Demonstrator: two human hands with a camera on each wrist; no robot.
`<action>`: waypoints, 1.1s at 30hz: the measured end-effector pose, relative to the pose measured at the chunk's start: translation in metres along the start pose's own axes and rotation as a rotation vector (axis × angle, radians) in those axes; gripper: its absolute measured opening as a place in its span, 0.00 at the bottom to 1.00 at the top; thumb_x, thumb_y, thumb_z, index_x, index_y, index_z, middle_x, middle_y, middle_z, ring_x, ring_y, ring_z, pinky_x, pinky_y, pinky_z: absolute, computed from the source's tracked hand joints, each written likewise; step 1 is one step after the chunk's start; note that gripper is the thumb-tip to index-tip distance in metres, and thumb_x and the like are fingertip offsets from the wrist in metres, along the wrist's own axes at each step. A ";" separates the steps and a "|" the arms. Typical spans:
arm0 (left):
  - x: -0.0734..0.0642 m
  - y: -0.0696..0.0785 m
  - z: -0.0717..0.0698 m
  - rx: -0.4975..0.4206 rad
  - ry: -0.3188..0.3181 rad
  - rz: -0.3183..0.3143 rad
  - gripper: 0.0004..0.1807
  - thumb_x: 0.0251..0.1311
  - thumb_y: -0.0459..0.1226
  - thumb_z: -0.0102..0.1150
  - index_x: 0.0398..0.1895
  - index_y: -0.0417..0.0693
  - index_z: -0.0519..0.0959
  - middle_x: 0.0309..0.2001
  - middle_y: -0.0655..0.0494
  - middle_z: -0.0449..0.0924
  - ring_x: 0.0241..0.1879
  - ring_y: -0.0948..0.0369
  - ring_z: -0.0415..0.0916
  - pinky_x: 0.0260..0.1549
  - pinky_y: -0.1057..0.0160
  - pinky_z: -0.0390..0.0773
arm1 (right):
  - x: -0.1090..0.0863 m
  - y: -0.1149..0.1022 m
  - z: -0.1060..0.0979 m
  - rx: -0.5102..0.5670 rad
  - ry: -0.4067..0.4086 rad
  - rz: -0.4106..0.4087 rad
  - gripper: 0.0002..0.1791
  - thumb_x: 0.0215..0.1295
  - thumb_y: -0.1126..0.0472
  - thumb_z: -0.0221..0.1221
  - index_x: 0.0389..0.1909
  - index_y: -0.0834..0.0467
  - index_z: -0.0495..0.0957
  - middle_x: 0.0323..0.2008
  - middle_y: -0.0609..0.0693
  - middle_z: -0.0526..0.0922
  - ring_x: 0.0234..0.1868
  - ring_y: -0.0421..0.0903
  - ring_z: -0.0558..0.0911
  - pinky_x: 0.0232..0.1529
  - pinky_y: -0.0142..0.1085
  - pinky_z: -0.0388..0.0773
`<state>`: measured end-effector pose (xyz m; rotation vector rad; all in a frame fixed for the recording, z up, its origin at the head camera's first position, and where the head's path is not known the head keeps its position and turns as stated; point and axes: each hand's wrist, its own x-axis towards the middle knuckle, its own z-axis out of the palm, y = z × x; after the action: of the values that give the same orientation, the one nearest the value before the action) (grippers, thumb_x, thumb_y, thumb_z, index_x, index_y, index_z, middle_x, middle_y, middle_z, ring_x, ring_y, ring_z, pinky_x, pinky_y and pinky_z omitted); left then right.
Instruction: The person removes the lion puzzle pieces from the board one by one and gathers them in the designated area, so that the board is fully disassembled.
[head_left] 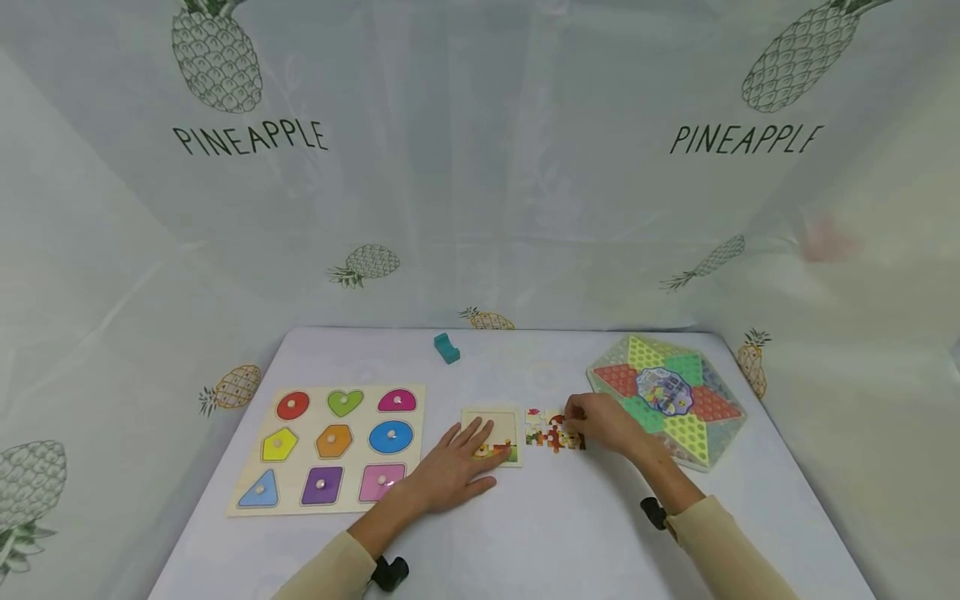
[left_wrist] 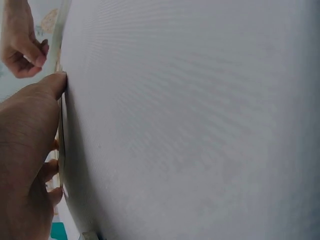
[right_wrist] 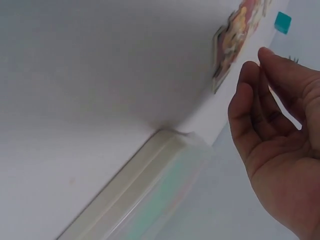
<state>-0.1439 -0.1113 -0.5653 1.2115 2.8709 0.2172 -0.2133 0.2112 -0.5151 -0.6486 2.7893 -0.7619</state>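
Note:
My left hand (head_left: 447,475) rests with fingers spread on a small wooden puzzle tray (head_left: 491,414). A few picture pieces (head_left: 483,451) lie along the tray's lower part. Just right of it, interlocked jigsaw pieces (head_left: 542,429) with a colourful picture lie on the table. Over their right end hangs my right hand (head_left: 606,419), fingers curled. In the right wrist view, the thumb and index fingertips (right_wrist: 266,53) come together above table level, and nothing shows between them. The left wrist view has the left thumb (left_wrist: 59,82) at the tray's edge.
A peg board (head_left: 292,446) of coloured shapes lies at the left. To the right, a hexagonal star-pattern game board (head_left: 708,446) in clear wrap lies close to my right forearm. A teal block (head_left: 447,348) sits near the table's back edge, before the pineapple-print cloth (head_left: 480,183).

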 end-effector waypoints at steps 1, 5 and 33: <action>0.000 0.000 0.000 0.000 0.000 -0.001 0.30 0.74 0.58 0.43 0.78 0.72 0.59 0.80 0.46 0.51 0.79 0.45 0.45 0.72 0.38 0.56 | 0.000 -0.002 0.000 0.008 0.010 -0.007 0.02 0.66 0.61 0.66 0.34 0.54 0.82 0.27 0.42 0.80 0.24 0.38 0.73 0.25 0.34 0.72; -0.001 0.000 0.001 -0.007 -0.012 -0.009 0.30 0.74 0.58 0.43 0.78 0.73 0.58 0.80 0.46 0.50 0.79 0.45 0.44 0.72 0.39 0.55 | 0.002 -0.015 0.007 0.070 0.023 -0.018 0.03 0.68 0.60 0.64 0.39 0.54 0.82 0.27 0.43 0.80 0.24 0.39 0.74 0.24 0.34 0.73; -0.030 -0.005 -0.004 -0.023 -0.037 -0.096 0.27 0.74 0.59 0.44 0.74 0.74 0.64 0.80 0.42 0.46 0.80 0.46 0.42 0.73 0.42 0.55 | 0.036 -0.102 0.076 0.075 -0.117 -0.219 0.11 0.67 0.61 0.65 0.45 0.61 0.88 0.38 0.47 0.84 0.35 0.37 0.77 0.36 0.30 0.76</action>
<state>-0.1273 -0.1369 -0.5629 1.0595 2.8768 0.2233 -0.1875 0.0825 -0.5291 -0.9631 2.5993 -0.8337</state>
